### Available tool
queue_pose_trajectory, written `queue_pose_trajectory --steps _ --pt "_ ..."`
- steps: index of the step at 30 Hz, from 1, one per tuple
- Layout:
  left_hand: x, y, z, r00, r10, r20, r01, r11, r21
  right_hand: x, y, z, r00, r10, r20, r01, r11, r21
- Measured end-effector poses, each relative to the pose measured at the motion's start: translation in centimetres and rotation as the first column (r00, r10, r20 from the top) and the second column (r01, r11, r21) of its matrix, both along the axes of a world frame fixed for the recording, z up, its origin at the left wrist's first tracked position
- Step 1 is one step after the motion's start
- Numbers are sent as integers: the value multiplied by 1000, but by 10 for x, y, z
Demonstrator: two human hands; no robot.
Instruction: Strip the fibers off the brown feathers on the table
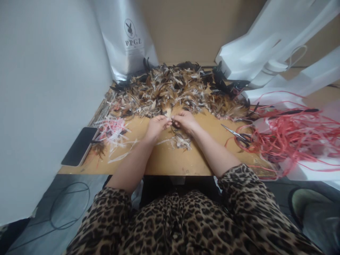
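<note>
My left hand [157, 126] and my right hand [186, 121] meet at the middle of a wooden table [164, 159], fingers pinched together on a small bunch of feathers [168, 112]. The bunch sticks up between the fingertips. Just beyond the hands lies a large heap of brown, white and black feathers [175, 88]. A few loose feather scraps [182, 141] lie under my right wrist.
Scissors [236, 134] lie right of my right arm beside a tangle of red string [289, 134]. Pink and white strips [113, 129] and a black phone [79, 146] lie at the left. A silver bag [127, 39] and white foam pieces [271, 46] stand behind.
</note>
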State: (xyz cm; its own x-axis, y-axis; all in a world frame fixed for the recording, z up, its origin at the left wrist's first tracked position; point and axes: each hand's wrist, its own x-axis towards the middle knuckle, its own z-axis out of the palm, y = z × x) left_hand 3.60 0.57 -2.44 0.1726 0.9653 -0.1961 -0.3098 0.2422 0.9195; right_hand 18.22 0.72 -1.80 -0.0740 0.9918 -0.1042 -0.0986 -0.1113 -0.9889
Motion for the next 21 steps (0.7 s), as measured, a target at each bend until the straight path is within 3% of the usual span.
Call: queue_pose_trajectory --steps 11,21 --pt "-1 -4 4 995 -93 -26 92 995 -36 6 -2 7 994 45 100 -50 998 42" --pt "-3 1 -3 995 -49 92 53 997 -48 5 2 5 996 28 -80 -31 999 -42"
